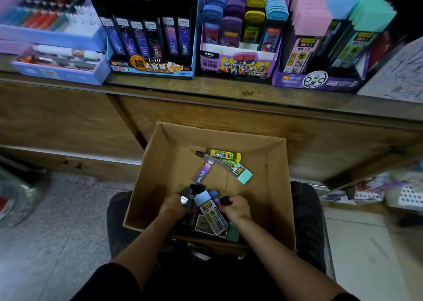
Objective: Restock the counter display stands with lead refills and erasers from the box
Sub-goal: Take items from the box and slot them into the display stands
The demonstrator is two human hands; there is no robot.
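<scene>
wooden counter [229, 90] holds display stands [151, 69]; speckled floor [57, 220]

On the counter [206, 85] in front of me, I read "1=10", "大容量" and "24PCS" along the base of the blue stand [151, 68]. The purple stand [238, 65] to its right says "ULTRAMAN" on its front lip and "100" on its header card. In the right stand [318, 81], a pink refill [304, 49] is marked "0.7". A "W"-like mark [247, 93] sits on the counter's front edge.
</scene>
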